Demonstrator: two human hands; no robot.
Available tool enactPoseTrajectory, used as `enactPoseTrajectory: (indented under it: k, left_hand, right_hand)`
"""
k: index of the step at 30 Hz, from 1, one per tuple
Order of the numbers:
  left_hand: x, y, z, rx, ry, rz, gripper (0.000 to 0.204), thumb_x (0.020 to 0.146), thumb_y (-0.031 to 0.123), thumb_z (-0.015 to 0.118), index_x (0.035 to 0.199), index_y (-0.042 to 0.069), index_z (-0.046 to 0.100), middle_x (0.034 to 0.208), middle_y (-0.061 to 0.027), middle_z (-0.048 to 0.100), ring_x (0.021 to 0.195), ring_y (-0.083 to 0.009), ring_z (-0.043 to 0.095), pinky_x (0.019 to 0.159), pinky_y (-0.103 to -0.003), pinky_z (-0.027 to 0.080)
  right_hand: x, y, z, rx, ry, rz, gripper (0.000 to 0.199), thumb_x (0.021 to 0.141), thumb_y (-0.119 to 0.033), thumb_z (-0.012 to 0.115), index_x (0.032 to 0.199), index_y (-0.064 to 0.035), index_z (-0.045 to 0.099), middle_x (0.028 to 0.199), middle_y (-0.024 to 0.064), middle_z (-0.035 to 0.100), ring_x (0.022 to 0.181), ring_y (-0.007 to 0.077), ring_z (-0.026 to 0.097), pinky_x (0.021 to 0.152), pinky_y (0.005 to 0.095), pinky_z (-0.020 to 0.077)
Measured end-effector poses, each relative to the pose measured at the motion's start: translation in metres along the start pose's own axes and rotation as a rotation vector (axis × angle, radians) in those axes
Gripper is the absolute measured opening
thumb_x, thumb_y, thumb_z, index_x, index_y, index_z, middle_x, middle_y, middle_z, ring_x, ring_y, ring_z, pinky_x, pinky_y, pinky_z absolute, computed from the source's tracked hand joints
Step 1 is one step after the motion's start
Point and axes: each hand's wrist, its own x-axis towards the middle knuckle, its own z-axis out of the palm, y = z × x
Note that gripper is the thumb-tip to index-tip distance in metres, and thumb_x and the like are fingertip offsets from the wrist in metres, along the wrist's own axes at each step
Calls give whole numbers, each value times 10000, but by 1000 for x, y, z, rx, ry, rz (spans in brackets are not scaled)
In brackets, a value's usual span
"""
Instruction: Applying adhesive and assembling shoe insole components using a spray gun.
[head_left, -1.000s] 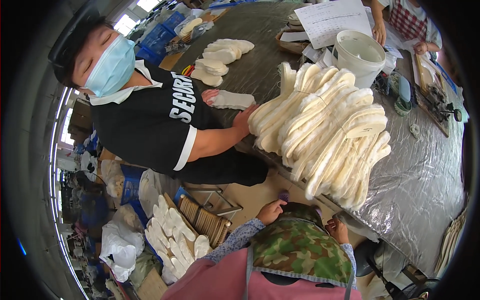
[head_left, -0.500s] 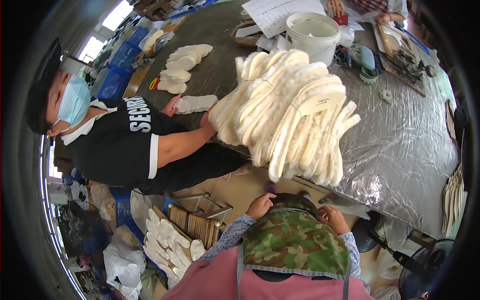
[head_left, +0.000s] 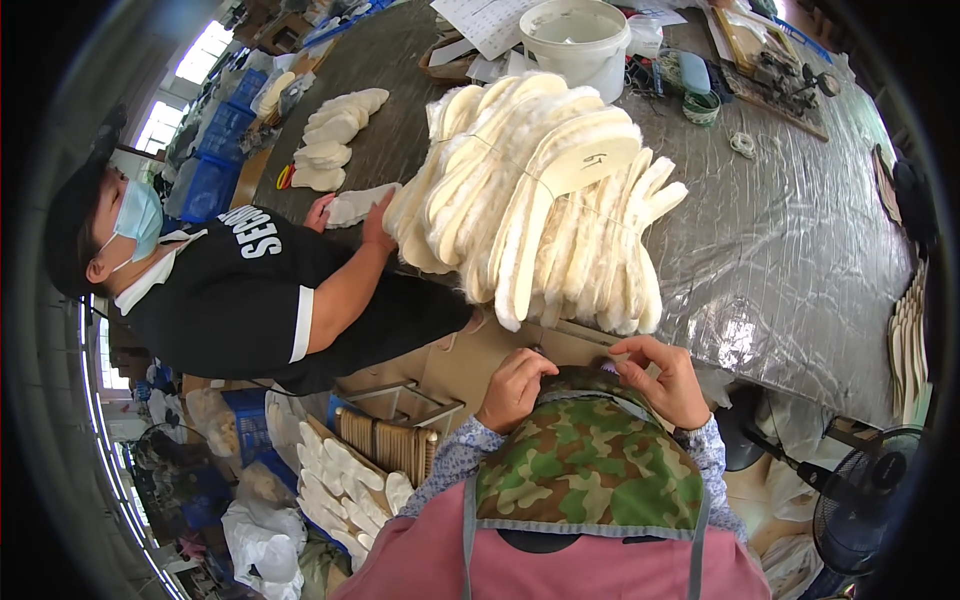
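Note:
My left hand (head_left: 515,388) is above the top of the camouflage apron (head_left: 590,460), its fingers curled together in a pinch. Whatever it may hold is too small to make out. Across from it, my right hand (head_left: 665,380) is raised with the index finger and thumb apart, and nothing shows between them. Both hands are in front of the table edge. Beyond them a large bundle of cream, fleecy insoles (head_left: 590,165) lies on the table, bound with thin cord. Neither hand touches it.
At my left a masked person (head_left: 230,290) handles a pale insole (head_left: 360,205) on the table (head_left: 760,210). Insole stacks (head_left: 340,115) and a white bucket (head_left: 575,45) stand farther back. Below are a wooden stool (head_left: 385,445), a crate of insoles (head_left: 345,490) and a fan (head_left: 865,500).
Both my hands have risen toward the table edge, and the right one has lifted its index finger and thumb. The view has shifted, so the table things sit more to the left.

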Motion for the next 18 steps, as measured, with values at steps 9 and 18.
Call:
enactPoseTrajectory:
  k: [9, 18]
  left_hand:
    - [-2, 28, 4, 204, 378, 59, 165, 825, -42, 482, 941, 11, 586, 937, -154, 557, 865, -310, 555, 771, -372, 457]
    - [30, 31, 7, 103, 716, -22, 516, 867, 152, 585, 1278, -30, 332, 1155, -172, 418, 1022, -253, 461, 899, -387, 373]
  right_hand:
    - [-5, 6, -5, -17, -49, -111, 194, 824, -44, 656, 1011, -8, 619, 807, 62, 566, 654, 147, 557, 623, 275, 467]
    - [-4, 9, 2, -27, -201, -149, 200, 807, -39, 660, 1002, -17, 622, 816, 77, 597, 696, 195, 591, 630, 301, 479]
